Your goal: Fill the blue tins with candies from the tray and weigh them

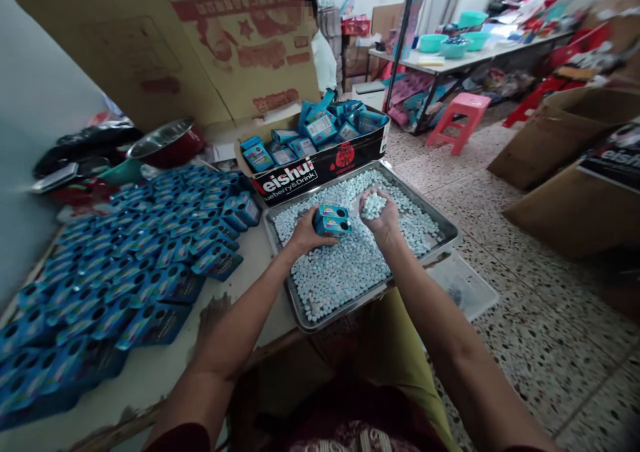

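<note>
My left hand (305,234) grips two small blue boxes (333,219) side by side, with dark round openings showing on their tops. They are held above a metal tray (453,235) spread with small pale candies (340,269). My right hand (383,219), palm up and cupped, carries a heap of the candies (374,205) just right of the boxes. Behind the tray stands a black printed carton (320,172) filled with more blue boxes (320,127). To the left, rows of blue boxes (150,245) cover much of the table.
A large cardboard sheet (240,45) rises behind the table, with another person (325,59) partly visible beyond it. Pots (165,139) sit at the back left. A pink stool (460,119), a table with turquoise bowls (455,45) and cardboard boxes (560,139) stand to the right.
</note>
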Demonstrator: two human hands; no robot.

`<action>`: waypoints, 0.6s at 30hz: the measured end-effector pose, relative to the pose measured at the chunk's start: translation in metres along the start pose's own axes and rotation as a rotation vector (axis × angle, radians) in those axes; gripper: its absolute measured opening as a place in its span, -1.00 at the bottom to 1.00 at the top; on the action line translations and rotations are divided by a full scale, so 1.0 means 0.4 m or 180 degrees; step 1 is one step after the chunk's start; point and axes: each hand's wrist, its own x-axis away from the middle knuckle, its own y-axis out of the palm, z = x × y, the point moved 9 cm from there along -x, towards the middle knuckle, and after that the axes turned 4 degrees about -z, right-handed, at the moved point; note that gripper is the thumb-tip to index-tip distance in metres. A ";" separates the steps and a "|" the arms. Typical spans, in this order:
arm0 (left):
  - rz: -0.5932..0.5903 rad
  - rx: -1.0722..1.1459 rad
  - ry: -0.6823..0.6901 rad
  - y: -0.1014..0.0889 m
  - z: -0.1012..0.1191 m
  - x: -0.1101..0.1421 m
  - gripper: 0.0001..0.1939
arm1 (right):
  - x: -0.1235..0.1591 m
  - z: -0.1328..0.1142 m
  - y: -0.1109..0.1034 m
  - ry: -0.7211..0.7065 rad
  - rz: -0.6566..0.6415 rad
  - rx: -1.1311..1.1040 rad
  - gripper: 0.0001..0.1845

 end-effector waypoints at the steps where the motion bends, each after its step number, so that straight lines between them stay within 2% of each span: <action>1: 0.0065 -0.0103 -0.0047 -0.010 -0.004 0.008 0.03 | 0.018 0.004 0.039 -0.0002 -0.0096 -0.0109 -0.95; 4: 0.0091 -0.0316 -0.0119 -0.020 0.008 0.026 0.01 | 0.062 0.027 0.152 -0.0017 -0.0389 -0.0112 -0.92; 7: -0.0015 -0.0453 -0.0070 -0.017 0.034 0.038 0.02 | 0.079 0.051 0.222 -0.0006 -0.0523 0.0104 -0.81; 10: 0.0009 -0.0497 -0.0002 -0.026 0.045 0.042 -0.05 | 0.083 0.060 0.250 0.0003 -0.0623 0.0417 -0.71; 13: 0.0255 -0.0440 -0.0068 -0.047 0.032 0.038 -0.08 | 0.097 0.055 0.272 -0.0074 -0.0914 0.0774 -0.67; 18: 0.0317 -0.0402 -0.0203 -0.035 0.008 0.033 -0.08 | 0.143 0.044 0.319 -0.0529 -0.1401 0.1371 -0.56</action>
